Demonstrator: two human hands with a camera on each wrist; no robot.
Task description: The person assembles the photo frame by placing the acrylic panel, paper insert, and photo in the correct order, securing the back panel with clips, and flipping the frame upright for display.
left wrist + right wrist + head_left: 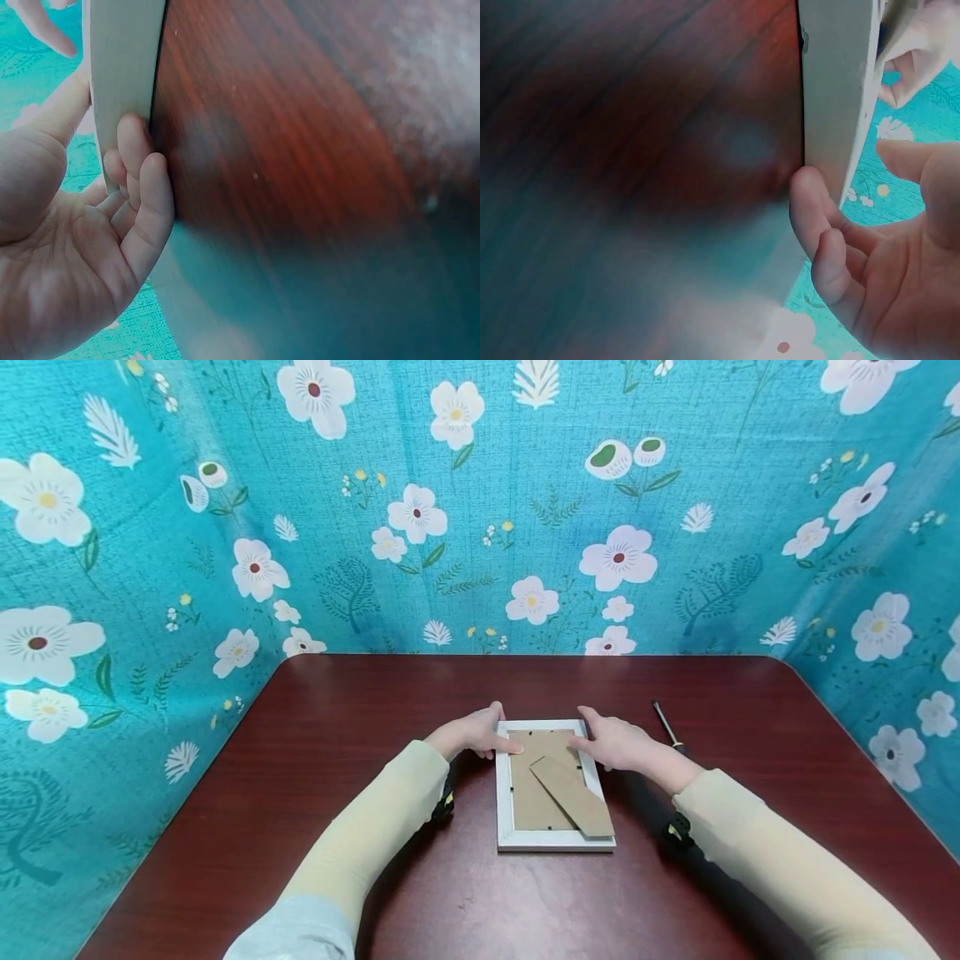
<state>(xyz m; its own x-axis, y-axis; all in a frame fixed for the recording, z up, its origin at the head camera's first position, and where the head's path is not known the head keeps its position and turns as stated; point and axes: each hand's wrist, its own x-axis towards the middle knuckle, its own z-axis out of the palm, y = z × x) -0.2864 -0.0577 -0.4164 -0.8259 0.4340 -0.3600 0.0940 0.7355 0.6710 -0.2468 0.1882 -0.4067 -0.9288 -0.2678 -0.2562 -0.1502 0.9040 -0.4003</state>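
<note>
A white picture frame [555, 840] lies back side up on the table, its brown backing board [536, 793] showing. A fold-out stand [573, 797] of the same brown sits slanted over the board. At the upper left side, my left hand [480, 732] grips the frame, thumb over the backing and fingers against the outer edge. My right hand [617, 742] holds the upper right side, its thumb reaching over the border. In the right wrist view, curled fingers [810, 206] rest along the frame's side wall [836, 97]. The frame's front is hidden.
A screwdriver [664, 723] lies on the dark red table [360, 693] beyond my right forearm, its handle partly hidden by the arm. Small dark tabs sit around the backing's edge. A blue flowered cloth [480, 568] hangs behind the table and along both sides.
</note>
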